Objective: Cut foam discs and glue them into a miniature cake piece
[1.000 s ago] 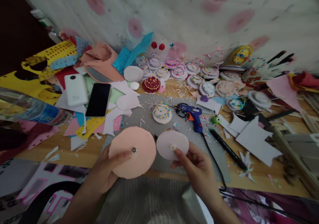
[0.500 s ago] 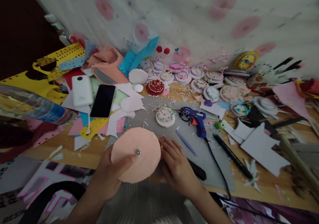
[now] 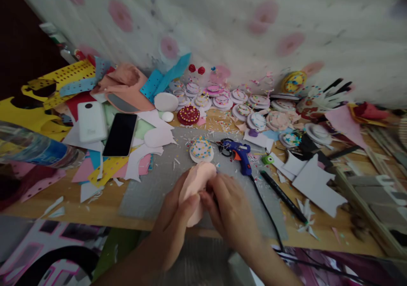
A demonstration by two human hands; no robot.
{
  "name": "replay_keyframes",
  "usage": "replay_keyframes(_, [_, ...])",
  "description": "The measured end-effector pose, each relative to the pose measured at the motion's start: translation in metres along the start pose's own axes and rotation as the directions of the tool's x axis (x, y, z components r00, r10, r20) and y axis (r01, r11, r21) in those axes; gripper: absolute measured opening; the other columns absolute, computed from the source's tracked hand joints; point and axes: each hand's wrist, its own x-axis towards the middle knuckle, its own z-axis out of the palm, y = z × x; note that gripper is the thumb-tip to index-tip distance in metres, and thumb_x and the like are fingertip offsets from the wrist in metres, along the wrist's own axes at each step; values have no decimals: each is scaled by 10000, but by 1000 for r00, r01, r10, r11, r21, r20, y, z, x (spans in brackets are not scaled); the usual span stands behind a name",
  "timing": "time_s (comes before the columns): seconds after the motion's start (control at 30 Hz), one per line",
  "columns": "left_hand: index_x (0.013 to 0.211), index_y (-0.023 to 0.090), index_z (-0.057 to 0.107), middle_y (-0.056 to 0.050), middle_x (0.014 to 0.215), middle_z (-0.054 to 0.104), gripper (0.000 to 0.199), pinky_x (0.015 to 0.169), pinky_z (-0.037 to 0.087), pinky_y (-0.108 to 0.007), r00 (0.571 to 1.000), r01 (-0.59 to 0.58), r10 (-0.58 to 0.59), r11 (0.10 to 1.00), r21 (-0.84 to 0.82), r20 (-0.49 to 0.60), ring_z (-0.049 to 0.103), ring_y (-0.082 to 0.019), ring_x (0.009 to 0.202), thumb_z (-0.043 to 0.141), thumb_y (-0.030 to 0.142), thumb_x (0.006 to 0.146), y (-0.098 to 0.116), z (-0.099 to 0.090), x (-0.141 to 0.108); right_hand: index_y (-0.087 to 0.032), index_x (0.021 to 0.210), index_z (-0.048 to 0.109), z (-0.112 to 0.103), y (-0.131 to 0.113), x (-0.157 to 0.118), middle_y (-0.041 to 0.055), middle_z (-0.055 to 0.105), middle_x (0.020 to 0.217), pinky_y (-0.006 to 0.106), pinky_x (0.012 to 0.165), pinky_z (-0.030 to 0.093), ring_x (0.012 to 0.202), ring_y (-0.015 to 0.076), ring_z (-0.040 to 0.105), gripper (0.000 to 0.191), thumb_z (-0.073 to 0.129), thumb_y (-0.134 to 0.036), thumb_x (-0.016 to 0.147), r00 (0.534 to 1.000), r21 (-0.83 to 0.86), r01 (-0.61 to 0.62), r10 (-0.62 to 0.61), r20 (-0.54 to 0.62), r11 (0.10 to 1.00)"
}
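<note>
Pinching the peach disc (image 3: pixel 193 184), tilted nearly edge-on, between left hand's (image 3: pixel 173 212) thumb and fingers. Bunching the right hand (image 3: pixel 232 207) against it, cannot tell around what. Held over the grey mat (image 3: pixel 143 201), nearer than the dotted white disc (image 3: pixel 202 149) and blue glue gun (image 3: pixel 242 152).

A pale curtain (image 3: pixel 203 19) with blurred pink flowers hangs behind a light wooden table (image 3: pixel 133 209), with darkness at the upper left.
</note>
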Motion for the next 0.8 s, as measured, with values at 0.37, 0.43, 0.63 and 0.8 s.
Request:
replay_keyframes(0.37, [1173,181,675,-82,1206,697,366,1008,477,-283,974,-28,102,942,336,-204,625,-230,1162,553,407,912,1,9,-14,-194,678,490,15,15,-7,26,515,620,305,573,320,600,174,420,373,327,-170,1012,945,12,317,-314,-95,948])
replay_keyframes(0.43, [1121,173,694,-79,1163,713,361,993,481,-280,976,28,42,949,313,-213,641,-228,1125,560,422,897,4,10,-14,-193,670,492,14,18,-9,21,502,620,304,577,315,600,172,420,367,341,-155,1002,934,-1,351,-351,-64,936])
replay_keyframes(0.63, [1089,170,713,-97,1167,713,378,1026,466,-357,993,72,-40,954,293,-113,615,-283,1166,608,437,843,5,2,-9,-191,698,502,9,20,-7,10,494,627,306,610,333,613,170,451,316,379,-138,984,884,-20,467,-467,21,884])
replay_keyframes(0.8, [1032,173,717,-105,1051,745,417,879,547,-367,927,290,-270,956,41,-259,662,-319,1077,722,472,741,8,-10,-3,-200,798,494,-7,19,-9,19,566,697,301,595,382,646,173,488,181,423,-147,956,920,45,387,-389,44,921])
